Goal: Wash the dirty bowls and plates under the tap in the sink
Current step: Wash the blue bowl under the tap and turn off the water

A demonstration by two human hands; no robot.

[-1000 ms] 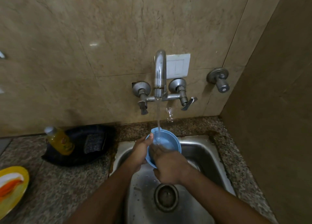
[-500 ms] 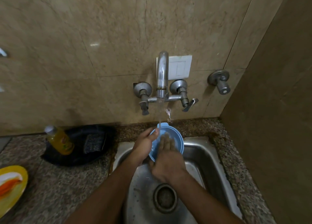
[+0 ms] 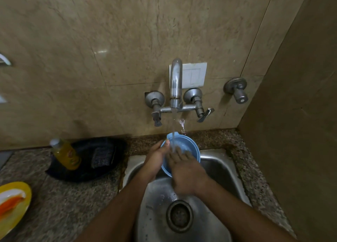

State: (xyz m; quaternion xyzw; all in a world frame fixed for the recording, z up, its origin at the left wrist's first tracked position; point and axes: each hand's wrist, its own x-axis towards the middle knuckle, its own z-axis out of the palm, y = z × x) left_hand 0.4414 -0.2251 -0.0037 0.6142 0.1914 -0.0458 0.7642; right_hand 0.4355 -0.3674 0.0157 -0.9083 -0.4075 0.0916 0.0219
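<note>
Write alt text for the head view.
Two hands wash a blue bowl under a running tap over a steel sink: the left hand grips its rim, the right hand rubs inside. On the counter to the left sit a yellow bottle and a smeared yellow plate.

One blue bowl (image 3: 184,147), one yellow plate (image 3: 13,205), one yellow bottle (image 3: 66,155), one scrub pad (image 3: 101,157), one black tray (image 3: 82,170), one tap (image 3: 176,83), one sink (image 3: 218,168), two hands.

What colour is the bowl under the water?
Light blue bowl, seen best in the head view.
</note>
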